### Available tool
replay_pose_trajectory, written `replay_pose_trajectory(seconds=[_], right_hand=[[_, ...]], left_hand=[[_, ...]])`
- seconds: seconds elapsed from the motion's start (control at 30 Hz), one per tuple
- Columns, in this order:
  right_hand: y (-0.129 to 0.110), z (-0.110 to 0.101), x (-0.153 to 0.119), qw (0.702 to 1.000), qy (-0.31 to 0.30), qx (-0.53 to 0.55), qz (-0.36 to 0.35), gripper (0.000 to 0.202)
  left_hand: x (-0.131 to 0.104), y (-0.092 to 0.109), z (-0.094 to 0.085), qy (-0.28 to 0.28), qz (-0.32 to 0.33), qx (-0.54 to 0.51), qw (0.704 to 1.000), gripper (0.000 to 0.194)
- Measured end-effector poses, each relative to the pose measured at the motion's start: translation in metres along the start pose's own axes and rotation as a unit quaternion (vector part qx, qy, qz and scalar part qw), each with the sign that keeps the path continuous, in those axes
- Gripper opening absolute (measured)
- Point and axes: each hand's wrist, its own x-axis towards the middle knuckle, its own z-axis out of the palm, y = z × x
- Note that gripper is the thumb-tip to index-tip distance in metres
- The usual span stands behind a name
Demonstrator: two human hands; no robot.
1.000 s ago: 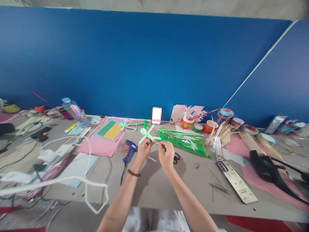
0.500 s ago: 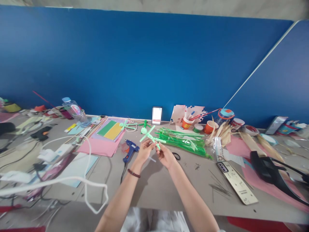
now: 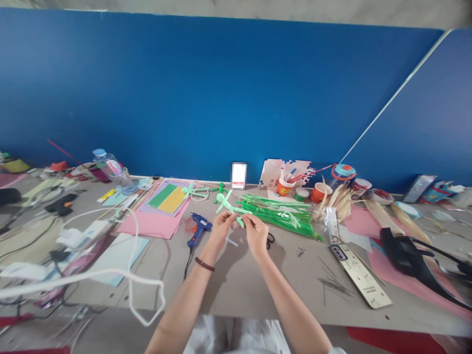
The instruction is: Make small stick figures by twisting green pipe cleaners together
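Observation:
Between my hands, above the table's middle, is a light green pipe-cleaner figure with a coiled body and thin limbs. My left hand pinches its lower part from the left. The fingertips of my right hand are closed on a limb at its right side. Beyond it, a darker green pipe-cleaner figure is near the wall, and another light green one lies to the left. A bundle of green pipe cleaners in clear plastic lies right of my hands.
A blue glue gun lies left of my hands, near coloured sheets. Black scissors lie by my right hand. A phone, paper cups and dry husks are to the right. A white cable loops at left.
My right hand has turned and moved slightly up and right along the figure, its fingers now pinching a limb. The figure's upper limbs have shifted. My left hand stays nearly in place.

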Motion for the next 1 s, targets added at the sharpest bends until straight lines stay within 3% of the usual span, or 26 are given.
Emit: replay_pose_trajectory(seconds=[0.1, 0.2, 0.3, 0.4, 0.47, 0.5, 0.57, 0.7, 0.77, 0.87, 1.0], right_hand=[[0.003, 0.006, -0.002, 0.997, 0.004, 0.06, 0.042, 0.023], [0.009, 0.014, -0.004, 0.97, -0.008, 0.191, 0.147, 0.02], [0.011, 0.017, -0.005, 0.906, -0.06, 0.307, 0.283, 0.015], [0.008, 0.01, -0.001, 0.813, -0.143, 0.373, 0.424, 0.008], [0.005, 0.005, 0.003, 0.766, -0.181, 0.401, 0.468, 0.006], [0.005, 0.003, 0.004, 0.759, -0.19, 0.411, 0.468, 0.007], [0.005, 0.003, 0.006, 0.788, -0.18, 0.407, 0.426, 0.011], [0.009, 0.006, 0.006, 0.921, -0.061, 0.27, 0.276, 0.024], [0.01, 0.006, 0.005, 0.965, -0.002, 0.182, 0.188, 0.027], [0.007, 0.002, 0.003, 0.996, 0.032, 0.039, 0.067, 0.025], [0.002, -0.001, -0.003, 0.993, 0.021, -0.093, -0.063, 0.022]], left_hand=[[-0.003, 0.001, 0.003, -0.038, -0.025, -0.074, 0.996, 0.027], [-0.005, 0.0, 0.004, -0.068, -0.06, -0.145, 0.985, 0.028], [-0.005, -0.002, 0.002, -0.069, -0.074, -0.163, 0.981, 0.027], [-0.004, -0.002, -0.002, -0.081, -0.057, -0.157, 0.983, 0.025], [-0.003, -0.001, -0.003, -0.091, -0.047, -0.154, 0.983, 0.024], [-0.003, -0.001, -0.003, -0.094, -0.045, -0.151, 0.983, 0.024], [-0.002, 0.0, -0.002, -0.098, -0.048, -0.131, 0.985, 0.024], [-0.002, 0.0, 0.003, -0.055, -0.033, -0.045, 0.997, 0.023], [-0.003, -0.001, 0.006, -0.029, -0.027, -0.007, 0.999, 0.024], [-0.004, -0.003, 0.01, -0.024, -0.041, -0.009, 0.999, 0.029], [-0.004, -0.005, 0.011, -0.014, -0.06, -0.075, 0.995, 0.029]])
